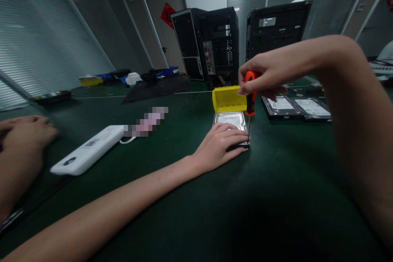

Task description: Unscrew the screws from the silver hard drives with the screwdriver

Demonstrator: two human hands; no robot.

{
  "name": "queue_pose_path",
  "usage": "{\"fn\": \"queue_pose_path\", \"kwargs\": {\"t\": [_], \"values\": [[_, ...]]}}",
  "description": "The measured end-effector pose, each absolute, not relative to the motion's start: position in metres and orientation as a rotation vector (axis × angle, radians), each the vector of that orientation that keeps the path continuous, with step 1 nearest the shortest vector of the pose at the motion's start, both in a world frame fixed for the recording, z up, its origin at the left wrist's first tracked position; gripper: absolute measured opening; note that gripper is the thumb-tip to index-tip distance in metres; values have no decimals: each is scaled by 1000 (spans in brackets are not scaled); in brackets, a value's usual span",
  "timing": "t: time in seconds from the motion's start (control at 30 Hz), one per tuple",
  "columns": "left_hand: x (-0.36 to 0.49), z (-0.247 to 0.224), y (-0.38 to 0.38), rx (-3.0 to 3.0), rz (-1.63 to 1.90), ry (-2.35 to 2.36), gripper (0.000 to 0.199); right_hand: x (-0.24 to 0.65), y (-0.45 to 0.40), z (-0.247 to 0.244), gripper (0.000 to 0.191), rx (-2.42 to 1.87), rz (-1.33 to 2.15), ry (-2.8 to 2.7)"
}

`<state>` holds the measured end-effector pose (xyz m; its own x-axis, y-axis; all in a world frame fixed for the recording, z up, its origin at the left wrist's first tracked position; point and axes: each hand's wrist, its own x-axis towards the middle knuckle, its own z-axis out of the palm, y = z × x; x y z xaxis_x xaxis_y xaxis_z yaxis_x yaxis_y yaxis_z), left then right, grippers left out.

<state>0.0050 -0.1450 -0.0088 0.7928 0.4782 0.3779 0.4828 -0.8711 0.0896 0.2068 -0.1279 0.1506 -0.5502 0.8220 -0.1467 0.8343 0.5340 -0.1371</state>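
A hard drive (pixel 229 119) lies on the green table, partly covered by my left hand (pixel 221 144). The fingers of that hand stretch over the drive's near part, with small gaps between them. My right hand (pixel 260 77) is wrapped round the orange and black handle of a screwdriver (pixel 251 104). The screwdriver stands upright, its tip at the near right corner of the drive, beside my left fingertips. Just behind the drive is an open yellow box (pixel 229 99), with small items in it too small to make out.
Two more hard drives (pixel 311 107) lie to the right. Computer cases (pixel 219 45) stand at the back. A white power bank (pixel 89 149) with a cable lies left, near another person's hands (pixel 29 131). A black mat (pixel 156 89) lies behind.
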Motion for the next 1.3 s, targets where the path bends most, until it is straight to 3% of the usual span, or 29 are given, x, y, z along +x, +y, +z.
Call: {"fn": "queue_pose_path", "kwargs": {"t": [0.63,1.3], "values": [[5,-9,-146,-2960,-618,-793,29,203,-124,149,54,1336,-247,2830],[6,-9,-145,-2977,-622,-791,28,201,-124,148,61,1401,-342,2785]]}}
